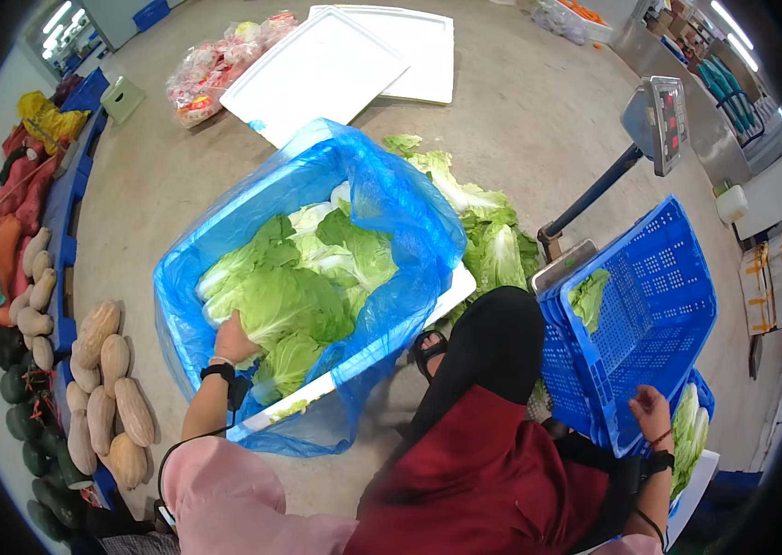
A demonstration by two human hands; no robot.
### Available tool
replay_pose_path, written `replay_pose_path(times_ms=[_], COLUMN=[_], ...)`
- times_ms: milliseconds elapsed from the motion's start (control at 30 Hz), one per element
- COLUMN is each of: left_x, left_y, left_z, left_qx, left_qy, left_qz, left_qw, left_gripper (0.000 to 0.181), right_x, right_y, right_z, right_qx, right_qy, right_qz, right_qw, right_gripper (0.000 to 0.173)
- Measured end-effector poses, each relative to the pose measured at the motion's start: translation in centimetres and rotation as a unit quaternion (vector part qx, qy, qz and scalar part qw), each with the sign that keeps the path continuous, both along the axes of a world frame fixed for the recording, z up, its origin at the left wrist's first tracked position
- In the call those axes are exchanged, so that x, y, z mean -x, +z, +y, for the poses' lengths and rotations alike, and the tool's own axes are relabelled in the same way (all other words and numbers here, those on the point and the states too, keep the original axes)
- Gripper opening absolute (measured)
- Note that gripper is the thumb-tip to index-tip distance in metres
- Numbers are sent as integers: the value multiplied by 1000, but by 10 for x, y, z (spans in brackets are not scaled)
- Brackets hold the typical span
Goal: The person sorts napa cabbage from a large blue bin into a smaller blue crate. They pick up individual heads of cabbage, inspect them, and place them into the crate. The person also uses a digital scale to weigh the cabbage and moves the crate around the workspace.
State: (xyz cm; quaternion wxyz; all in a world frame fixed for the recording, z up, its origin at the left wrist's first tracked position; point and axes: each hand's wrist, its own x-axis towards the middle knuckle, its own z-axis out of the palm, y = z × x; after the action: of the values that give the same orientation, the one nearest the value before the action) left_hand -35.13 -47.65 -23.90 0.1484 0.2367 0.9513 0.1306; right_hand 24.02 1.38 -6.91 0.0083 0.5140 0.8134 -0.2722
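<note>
My left hand (233, 340) grips the near-left side of a napa cabbage (287, 302), its fingers partly hidden by the leaves. That cabbage lies among several others in a white foam box (287, 402) lined with a thin blue plastic bag (405, 208). Over the near rim of a blue perforated plastic crate (648, 291), my right hand (651, 413) is loosely curled with nothing visible in it. This crate is tilted and nested in another one, with a loose cabbage leaf (590, 300) inside. More napa cabbage (688, 437) shows in a container beside my right wrist.
Loose cabbage leaves (495, 236) lie on the floor behind the foam box. A platform scale (568, 263) with a raised display (667, 125) stands behind the crates. White foam lids (321, 69) lie ahead. Butternut squashes (110, 388) and a blue pallet (65, 277) line the left.
</note>
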Motion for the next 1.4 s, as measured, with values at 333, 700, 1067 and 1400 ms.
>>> replay_pose_path(times_ms=[333, 700, 1067, 1400], left_x=[-1, -80, -165, -168], left_y=[189, 325, 334, 284], left_z=[44, 135, 136, 194], left_qx=[-457, -428, -404, -353], left_qy=[63, -75, -35, -156], left_qz=[-278, -255, -430, -628], left_qw=[843, 864, 807, 676], left_gripper=[67, 70, 62, 58], right_x=[118, 258, 281, 259], right_y=[68, 31, 38, 37], right_z=[-29, -223, -240, -188], right_qx=[-1, 786, 434, 569], right_qy=[47, 80, 117, -45], right_qz=[304, 250, 595, 600], right_qw=[952, 560, 666, 561], right_gripper=[52, 74, 73, 52])
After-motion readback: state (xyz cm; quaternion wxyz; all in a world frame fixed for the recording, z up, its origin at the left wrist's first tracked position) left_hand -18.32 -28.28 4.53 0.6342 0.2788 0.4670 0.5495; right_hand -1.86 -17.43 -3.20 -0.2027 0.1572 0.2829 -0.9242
